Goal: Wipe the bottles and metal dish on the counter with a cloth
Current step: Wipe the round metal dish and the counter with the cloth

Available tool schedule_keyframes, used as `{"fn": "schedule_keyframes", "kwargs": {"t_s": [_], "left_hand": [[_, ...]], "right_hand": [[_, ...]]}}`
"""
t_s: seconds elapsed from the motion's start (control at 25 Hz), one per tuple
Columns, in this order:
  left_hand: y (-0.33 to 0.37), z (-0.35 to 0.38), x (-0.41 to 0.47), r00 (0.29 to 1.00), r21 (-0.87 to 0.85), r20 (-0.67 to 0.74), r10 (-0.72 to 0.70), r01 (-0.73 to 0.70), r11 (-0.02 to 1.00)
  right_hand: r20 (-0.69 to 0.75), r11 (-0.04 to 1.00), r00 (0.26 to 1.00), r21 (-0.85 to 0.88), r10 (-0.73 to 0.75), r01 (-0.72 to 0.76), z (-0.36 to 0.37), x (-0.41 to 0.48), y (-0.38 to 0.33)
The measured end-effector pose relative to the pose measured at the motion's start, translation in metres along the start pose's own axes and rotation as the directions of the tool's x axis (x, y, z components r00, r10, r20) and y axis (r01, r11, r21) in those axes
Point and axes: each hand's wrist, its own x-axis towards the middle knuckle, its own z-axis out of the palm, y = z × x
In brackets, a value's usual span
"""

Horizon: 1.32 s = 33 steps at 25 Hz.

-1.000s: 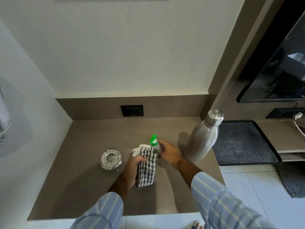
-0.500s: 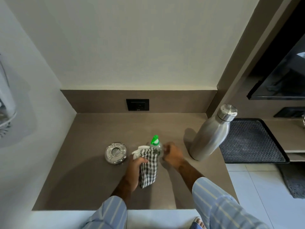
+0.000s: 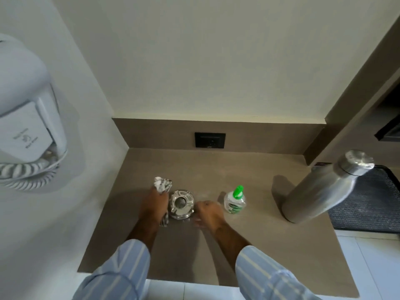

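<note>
A round metal dish [image 3: 181, 204] sits on the brown counter [image 3: 194, 252] between my two hands. My left hand [image 3: 156, 202] grips the checked cloth [image 3: 162, 184] just left of the dish, with cloth showing above and below my fingers. My right hand [image 3: 207, 213] rests at the dish's right rim with the fingers curled; whether it touches the rim is unclear. A small clear bottle with a green cap [image 3: 234, 201] stands free to the right of that hand. The tall steel bottle [image 3: 324, 187] stands at the counter's right end.
A white wall-mounted hair dryer [image 3: 26, 109] with a coiled cord hangs on the left wall. A black socket [image 3: 210, 140] sits in the back splash. A dark mat [image 3: 368, 202] lies right of the steel bottle. The counter's front edge is near my sleeves.
Both hands left the small green-capped bottle, which now stands alone. My left hand carried the cloth to the dish's left side, and my right hand moved to the dish's right rim.
</note>
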Motion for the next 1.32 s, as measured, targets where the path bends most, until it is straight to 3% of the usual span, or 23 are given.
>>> {"fn": "schedule_keyframes", "kwargs": {"t_s": [0.12,0.24,0.32,0.44,0.6,0.8,0.96,1.04,1.16,1.24,1.32], "left_hand": [[-0.001,0.016,0.008,0.996,0.057,0.081,0.024,-0.029,0.998],[-0.01,0.017,0.008,0.997,-0.066,0.076,0.022,-0.017,0.998],[-0.013,0.015,0.009,0.992,-0.184,0.122,-0.022,0.044,0.982],[-0.01,0.009,0.012,0.989,-0.321,0.133,-0.068,0.108,0.941],[0.004,-0.003,0.007,0.987,-0.306,0.148,-0.063,0.106,0.946],[0.011,-0.01,-0.014,0.983,-0.467,0.171,0.074,0.015,0.884],[0.006,-0.026,-0.03,0.943,-0.683,0.271,0.195,0.045,0.729],[-0.002,-0.038,-0.022,0.971,-0.691,0.198,0.133,0.042,0.722],[-0.006,-0.054,0.006,0.993,-0.637,-0.091,-0.08,0.004,0.771],[0.014,-0.055,0.009,0.986,-0.493,-0.163,-0.023,-0.061,0.868],[0.036,-0.042,-0.003,0.984,-0.427,-0.108,0.14,-0.173,0.888]], "right_hand": [[-0.065,0.999,0.997,0.009,-0.03,0.03,0.023,0.013,0.001],[-0.041,0.927,0.999,0.375,0.013,0.004,0.037,0.017,-0.002],[0.051,0.846,0.998,0.531,0.03,-0.053,0.046,0.014,-0.005],[0.124,0.84,0.992,0.538,-0.003,-0.065,0.055,0.009,-0.011],[0.104,0.791,0.994,0.606,0.023,-0.082,0.065,0.002,-0.029],[0.288,0.553,0.952,0.813,-0.108,-0.183,0.062,0.007,-0.031],[0.34,0.539,0.924,0.819,-0.175,-0.199,0.052,0.007,-0.036],[0.394,0.577,0.898,0.787,-0.196,-0.219,0.05,0.002,-0.043],[0.425,0.596,0.885,0.767,-0.191,-0.239,0.05,-0.005,-0.052],[0.401,0.624,0.896,0.754,-0.193,-0.203,0.056,-0.01,-0.06],[0.352,0.649,0.918,0.744,-0.182,-0.157,0.066,-0.016,-0.071]]}}
